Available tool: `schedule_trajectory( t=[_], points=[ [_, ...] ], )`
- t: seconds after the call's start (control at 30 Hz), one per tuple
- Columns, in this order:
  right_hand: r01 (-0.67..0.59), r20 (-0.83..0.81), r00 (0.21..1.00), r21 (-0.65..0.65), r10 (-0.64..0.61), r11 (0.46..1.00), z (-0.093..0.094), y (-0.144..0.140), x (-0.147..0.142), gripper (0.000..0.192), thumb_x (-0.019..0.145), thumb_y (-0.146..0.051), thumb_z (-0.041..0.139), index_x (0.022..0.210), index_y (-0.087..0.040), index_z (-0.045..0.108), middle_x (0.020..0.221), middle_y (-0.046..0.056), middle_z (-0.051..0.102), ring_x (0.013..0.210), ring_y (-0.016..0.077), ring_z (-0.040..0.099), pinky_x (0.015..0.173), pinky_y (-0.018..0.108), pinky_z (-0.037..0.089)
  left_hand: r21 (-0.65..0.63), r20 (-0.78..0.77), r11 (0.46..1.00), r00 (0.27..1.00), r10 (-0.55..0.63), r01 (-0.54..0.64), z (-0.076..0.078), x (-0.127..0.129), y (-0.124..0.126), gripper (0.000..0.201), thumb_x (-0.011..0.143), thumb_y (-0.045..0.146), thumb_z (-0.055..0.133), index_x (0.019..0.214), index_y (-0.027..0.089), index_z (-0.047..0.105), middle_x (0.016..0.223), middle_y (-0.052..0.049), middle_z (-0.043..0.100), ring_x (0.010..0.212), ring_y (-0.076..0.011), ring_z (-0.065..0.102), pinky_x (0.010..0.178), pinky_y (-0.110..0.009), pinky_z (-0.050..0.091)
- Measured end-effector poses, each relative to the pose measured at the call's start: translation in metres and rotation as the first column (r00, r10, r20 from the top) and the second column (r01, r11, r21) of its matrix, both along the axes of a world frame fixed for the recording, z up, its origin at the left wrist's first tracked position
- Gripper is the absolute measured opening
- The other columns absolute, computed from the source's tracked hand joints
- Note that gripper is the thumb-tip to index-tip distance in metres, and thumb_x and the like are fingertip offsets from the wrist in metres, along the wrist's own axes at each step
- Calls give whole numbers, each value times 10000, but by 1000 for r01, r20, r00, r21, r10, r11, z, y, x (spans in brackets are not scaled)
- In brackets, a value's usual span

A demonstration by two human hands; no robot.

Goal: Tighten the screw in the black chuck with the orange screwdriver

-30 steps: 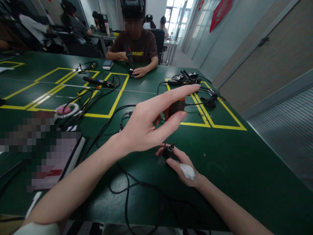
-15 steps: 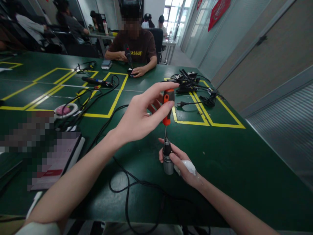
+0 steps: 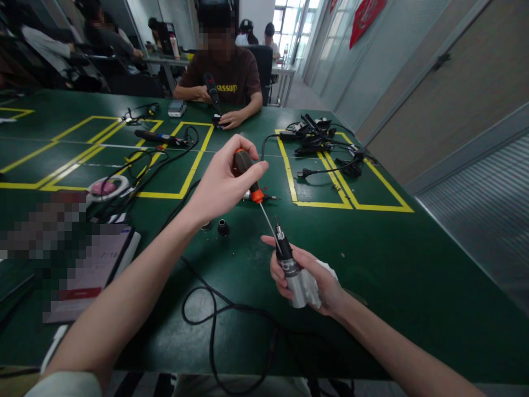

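A person's left hand (image 3: 217,187) clamps its thumb and fingers around the handle of an orange-and-black screwdriver with a slim metal shaft (image 3: 257,196), slanted above a dark green tabletop (image 3: 397,259). Its shaft runs down to the black collar of a silver metal cylinder (image 3: 298,289); whether the tip touches is unclear. The right hand (image 3: 314,266) is closed around that cylinder, tilting it with its narrow end up, and a crumpled white tissue (image 3: 311,286) sits between palm and metal. Near the left wrist stand 2 small, dark round parts, the nearer a black ring-shaped cap (image 3: 223,227). A looped black cable (image 3: 225,303) lies in front of the hands. Farther off, a tangle of black plastic-coated cords (image 3: 314,135) covers part of the yellow tape outlines (image 3: 324,205). Across the table, a co-worker in a brown T-shirt (image 3: 243,69) grips a black handheld power tool (image 3: 211,88).
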State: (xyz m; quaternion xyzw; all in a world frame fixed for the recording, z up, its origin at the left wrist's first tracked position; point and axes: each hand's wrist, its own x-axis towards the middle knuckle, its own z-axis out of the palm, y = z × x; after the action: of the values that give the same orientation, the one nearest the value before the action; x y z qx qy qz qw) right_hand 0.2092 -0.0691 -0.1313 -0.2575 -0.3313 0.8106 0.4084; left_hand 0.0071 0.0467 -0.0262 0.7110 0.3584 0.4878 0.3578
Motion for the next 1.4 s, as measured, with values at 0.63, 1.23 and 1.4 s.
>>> schedule_trajectory(
  t=[0.63,1.23,1.4],
  points=[
    [-13,-11,1000,-90,12,996,-1,2,-1,292,950,-464,693,1045,-188,679,694,-11,576,546,112,443,428,167,363,-12,-2,995,995,-100,100,6,1,-6,74,917,265,568,917,216,512,654,61,432,533,-68,425,473,-201,341],
    [-8,-10,1000,-94,7,996,-1,2,1,344,904,-473,780,1057,-172,717,709,3,655,543,103,495,434,164,412,68,-209,996,976,63,-50,1,-2,3,197,938,363,587,848,193,541,629,62,444,527,-67,370,503,-222,273],
    [-26,-22,999,-89,24,996,-3,1,2,362,907,-483,788,1069,-166,722,719,14,673,546,104,514,437,164,430,147,-412,971,881,231,-186,1,-7,4,353,936,412,603,694,173,508,612,25,538,596,-82,394,553,-226,259]
  ],
)
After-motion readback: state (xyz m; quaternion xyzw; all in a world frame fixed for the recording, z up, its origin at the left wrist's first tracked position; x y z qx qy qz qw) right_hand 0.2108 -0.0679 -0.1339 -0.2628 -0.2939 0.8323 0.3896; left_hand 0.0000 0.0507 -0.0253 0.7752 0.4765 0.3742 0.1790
